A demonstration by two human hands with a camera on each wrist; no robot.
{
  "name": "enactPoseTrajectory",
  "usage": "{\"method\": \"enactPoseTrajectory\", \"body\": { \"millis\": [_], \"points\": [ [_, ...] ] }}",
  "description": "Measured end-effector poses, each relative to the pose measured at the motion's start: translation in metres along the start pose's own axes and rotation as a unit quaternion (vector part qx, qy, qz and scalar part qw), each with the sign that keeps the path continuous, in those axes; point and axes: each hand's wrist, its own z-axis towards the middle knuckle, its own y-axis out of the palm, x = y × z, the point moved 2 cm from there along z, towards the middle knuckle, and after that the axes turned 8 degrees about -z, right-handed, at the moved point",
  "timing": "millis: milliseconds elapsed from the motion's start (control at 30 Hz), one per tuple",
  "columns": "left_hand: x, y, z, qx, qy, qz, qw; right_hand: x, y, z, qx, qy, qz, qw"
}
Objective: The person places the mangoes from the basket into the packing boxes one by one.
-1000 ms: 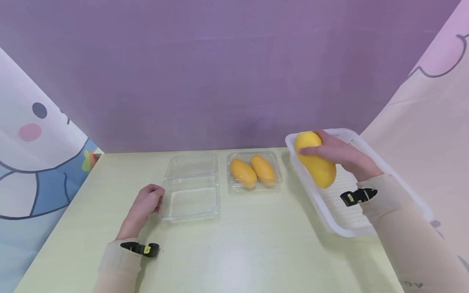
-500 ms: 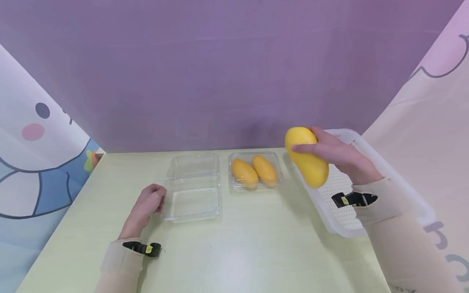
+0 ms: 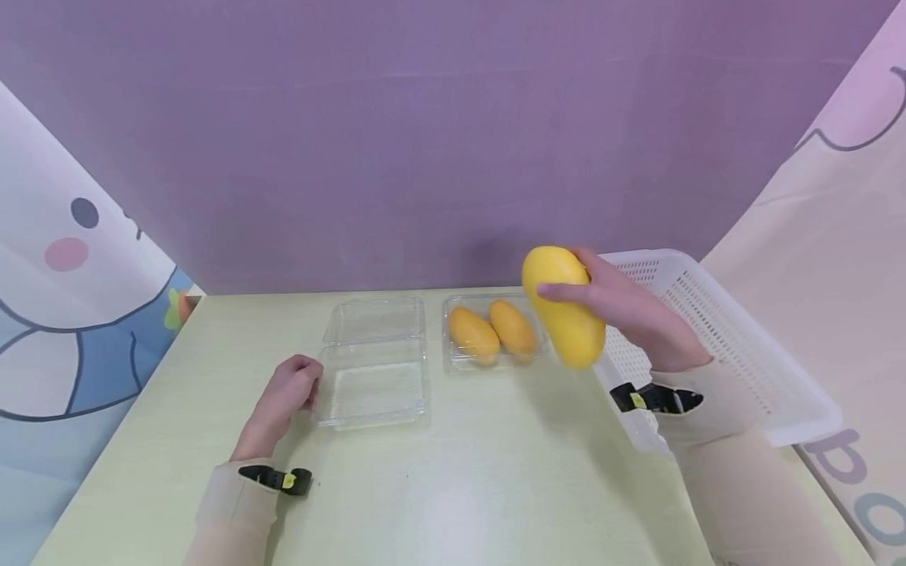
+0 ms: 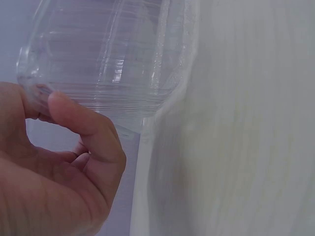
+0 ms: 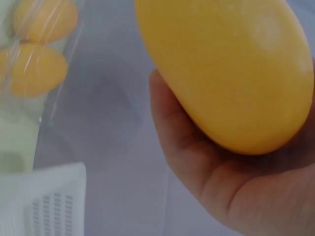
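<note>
My right hand (image 3: 623,310) grips a large yellow mango (image 3: 564,306), held in the air past the left rim of the white basket. The right wrist view shows the fingers wrapped round the lower end of the mango (image 5: 231,73). My left hand (image 3: 283,393) is at the left edge of an open clear plastic clamshell box (image 3: 371,389) on the table. Seen from the left wrist, the thumb and a finger of that hand (image 4: 74,147) pinch the edge of the box (image 4: 113,64). The box's raised lid (image 3: 378,321) is at the back.
A second clear box (image 3: 453,363) holds two mangoes (image 3: 474,336) near the back edge of the table. The white perforated basket (image 3: 800,409) stands at the right, partly behind the right arm. A purple backdrop (image 3: 425,157) rises behind the table (image 3: 460,487).
My right hand has carried the mango leftward, out from over the basket to near the box with two mangoes. The basket has turned or shifted slightly. The left hand stays in place.
</note>
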Motion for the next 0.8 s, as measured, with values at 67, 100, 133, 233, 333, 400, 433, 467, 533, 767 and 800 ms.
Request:
{"method": "enactPoseTrajectory", "body": {
  "millis": [67,100,133,233,333,400,433,467,533,767,800],
  "points": [
    [0.0,0.0,0.0,0.002,-0.001,0.003,1.0,-0.002,0.006,0.001,0.003,-0.009,0.014,0.9999],
    [0.0,0.0,0.0,0.002,-0.001,0.003,1.0,-0.003,0.008,0.002,0.004,-0.012,0.021,0.9997],
    [0.0,0.0,0.0,0.002,-0.001,0.004,1.0,-0.004,0.011,0.003,0.006,-0.016,0.027,0.9995],
    [-0.001,-0.001,0.001,0.004,-0.001,0.001,1.0,-0.007,0.02,0.006,0.008,-0.025,0.041,0.9988],
    [-0.002,-0.001,0.001,0.004,0.0,0.0,1.0,-0.01,0.029,0.009,0.011,-0.036,0.049,0.9981],
    [-0.002,-0.001,0.002,0.003,0.0,-0.002,1.0,-0.012,0.035,0.011,0.011,-0.044,0.055,0.9974],
    [-0.002,-0.001,0.002,0.003,0.001,-0.003,1.0,-0.013,0.039,0.012,0.011,-0.048,0.06,0.997],
    [-0.003,-0.001,0.002,0.003,0.001,-0.003,1.0,-0.015,0.042,0.013,0.01,-0.052,0.064,0.9966],
    [-0.003,-0.001,0.002,0.003,0.002,-0.005,1.0,-0.017,0.048,0.015,0.008,-0.06,0.076,0.9953],
    [-0.002,0.001,0.001,0.003,0.003,-0.011,0.9999,-0.026,0.063,0.021,0.01,-0.069,0.086,0.9939],
    [-0.001,0.001,0.001,0.003,0.003,-0.012,0.9999,-0.027,0.065,0.021,0.01,-0.069,0.089,0.9936]
  ]
}}
